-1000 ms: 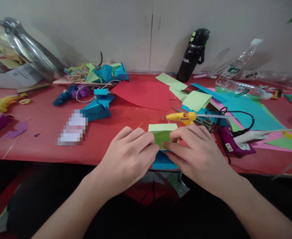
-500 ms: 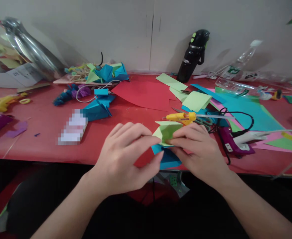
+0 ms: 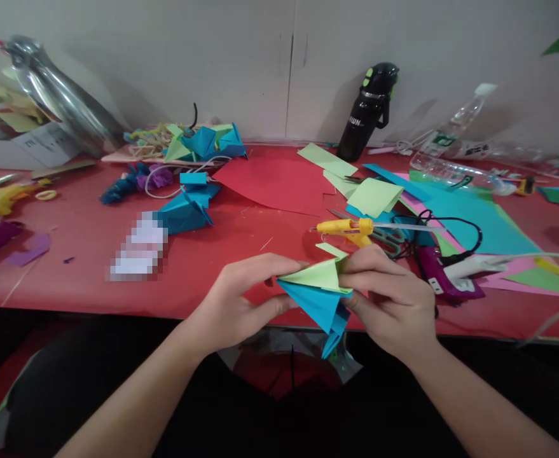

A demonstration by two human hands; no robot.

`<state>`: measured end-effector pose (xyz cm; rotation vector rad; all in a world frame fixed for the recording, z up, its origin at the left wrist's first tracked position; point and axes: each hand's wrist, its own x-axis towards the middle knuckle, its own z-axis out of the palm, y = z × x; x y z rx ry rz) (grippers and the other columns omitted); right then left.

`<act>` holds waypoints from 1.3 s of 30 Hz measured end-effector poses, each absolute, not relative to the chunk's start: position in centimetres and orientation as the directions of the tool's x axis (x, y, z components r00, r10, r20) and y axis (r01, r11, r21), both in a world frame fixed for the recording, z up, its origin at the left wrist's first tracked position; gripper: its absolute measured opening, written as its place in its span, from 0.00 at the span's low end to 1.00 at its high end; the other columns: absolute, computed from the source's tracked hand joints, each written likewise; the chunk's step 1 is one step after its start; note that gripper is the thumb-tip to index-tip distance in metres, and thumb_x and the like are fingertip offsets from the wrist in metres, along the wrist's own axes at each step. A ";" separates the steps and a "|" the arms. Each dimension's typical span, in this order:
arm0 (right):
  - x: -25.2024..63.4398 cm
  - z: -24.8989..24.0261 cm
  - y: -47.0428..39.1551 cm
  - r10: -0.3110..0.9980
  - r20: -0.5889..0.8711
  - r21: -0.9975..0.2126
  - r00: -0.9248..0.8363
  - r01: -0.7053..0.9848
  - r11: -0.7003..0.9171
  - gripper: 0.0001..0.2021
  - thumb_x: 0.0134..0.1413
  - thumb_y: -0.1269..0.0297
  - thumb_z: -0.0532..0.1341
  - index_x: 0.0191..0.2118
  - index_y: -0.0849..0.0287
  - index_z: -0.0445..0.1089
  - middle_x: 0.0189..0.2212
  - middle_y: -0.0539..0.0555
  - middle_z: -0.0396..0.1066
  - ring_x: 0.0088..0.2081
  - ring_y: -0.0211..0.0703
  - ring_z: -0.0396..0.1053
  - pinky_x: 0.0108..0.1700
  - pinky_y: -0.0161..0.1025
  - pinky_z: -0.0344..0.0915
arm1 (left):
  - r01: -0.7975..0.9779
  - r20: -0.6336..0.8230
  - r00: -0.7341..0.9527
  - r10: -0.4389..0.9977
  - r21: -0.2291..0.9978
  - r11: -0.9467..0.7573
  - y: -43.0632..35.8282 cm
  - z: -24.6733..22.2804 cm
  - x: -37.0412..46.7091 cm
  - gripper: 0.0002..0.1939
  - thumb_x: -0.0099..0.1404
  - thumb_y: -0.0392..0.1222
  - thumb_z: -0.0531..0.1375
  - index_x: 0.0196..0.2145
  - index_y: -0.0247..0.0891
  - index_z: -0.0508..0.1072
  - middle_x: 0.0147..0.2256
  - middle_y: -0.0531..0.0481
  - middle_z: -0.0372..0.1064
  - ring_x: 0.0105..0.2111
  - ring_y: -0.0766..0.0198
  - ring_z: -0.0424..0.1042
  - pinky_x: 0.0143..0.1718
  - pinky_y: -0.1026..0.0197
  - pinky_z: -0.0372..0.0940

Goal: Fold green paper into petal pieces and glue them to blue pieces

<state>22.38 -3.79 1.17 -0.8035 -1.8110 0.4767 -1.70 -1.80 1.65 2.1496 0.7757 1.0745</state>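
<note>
Between my two hands, over the table's front edge, is a folded paper piece [image 3: 315,302], light green on top and blue below, with blue points hanging down. My left hand [image 3: 241,299] pinches its left tip between thumb and fingers. My right hand [image 3: 388,292] grips the right end, its fingers bent over the green layer and covering part of it. Just beyond my right hand lies a yellow glue gun [image 3: 346,227] with a clear stick in its back. Scissors [image 3: 388,242] lie partly under it.
Red paper [image 3: 274,181] lies mid-table; light green sheets [image 3: 377,196] and blue sheets [image 3: 474,219] are at right. A purple power strip [image 3: 451,280] with cables sits near my right hand. A black bottle [image 3: 367,114] stands behind. Folded blue paper [image 3: 184,213] lies at left.
The folded paper has turned, so its blue side and hanging points now show. My left thumb and fingers have closed onto its left tip, and both hands are slightly lower.
</note>
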 end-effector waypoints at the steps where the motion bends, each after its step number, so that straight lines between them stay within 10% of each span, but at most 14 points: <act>1: 22.3 1.2 -3.8 0.713 0.665 -0.649 -0.223 0.300 0.699 0.12 0.55 0.78 0.66 0.41 0.53 0.79 0.34 0.52 0.74 0.36 0.44 0.70 0.38 0.45 0.67 | 0.249 0.489 0.483 0.726 0.719 -0.649 -1.8 1.6 -1.6 0.16 0.64 0.34 0.66 0.50 0.40 0.75 0.46 0.44 0.78 0.44 0.58 0.78 0.46 0.59 0.73; 12: 22.3 1.4 -3.9 0.665 0.700 -0.555 -0.261 0.388 0.736 0.11 0.57 0.78 0.63 0.39 0.55 0.78 0.33 0.53 0.75 0.36 0.45 0.70 0.38 0.46 0.68 | 0.311 0.494 0.474 0.729 0.681 -0.663 -2.5 3.1 -2.3 0.23 0.64 0.26 0.56 0.55 0.40 0.73 0.52 0.42 0.70 0.47 0.59 0.73 0.41 0.58 0.72; 16: 22.0 2.1 -4.5 0.609 0.707 -0.358 -0.359 0.561 0.746 0.11 0.57 0.79 0.65 0.40 0.55 0.77 0.34 0.52 0.78 0.38 0.45 0.68 0.41 0.47 0.66 | 0.425 0.693 0.432 0.577 0.408 -0.808 -4.0 4.3 -1.6 0.16 0.61 0.33 0.65 0.48 0.39 0.76 0.43 0.46 0.70 0.37 0.64 0.71 0.35 0.60 0.68; 22: 21.3 2.5 -5.3 0.574 0.692 -0.119 -0.437 0.715 0.688 0.07 0.59 0.75 0.66 0.38 0.54 0.75 0.34 0.48 0.79 0.39 0.45 0.67 0.42 0.47 0.58 | 0.629 0.577 0.598 0.556 0.092 -0.772 -4.9 4.8 -0.3 0.09 0.65 0.36 0.64 0.43 0.41 0.76 0.40 0.49 0.71 0.33 0.62 0.66 0.35 0.55 0.62; 39: 21.5 2.1 -5.0 0.633 0.622 -0.078 -0.461 0.768 0.636 0.09 0.61 0.63 0.67 0.47 0.54 0.75 0.47 0.57 0.75 0.50 0.52 0.65 0.48 0.50 0.57 | 0.692 0.488 0.613 0.622 0.049 -0.720 -4.5 5.1 -0.1 0.09 0.68 0.32 0.58 0.32 0.38 0.77 0.33 0.49 0.69 0.30 0.61 0.64 0.33 0.55 0.58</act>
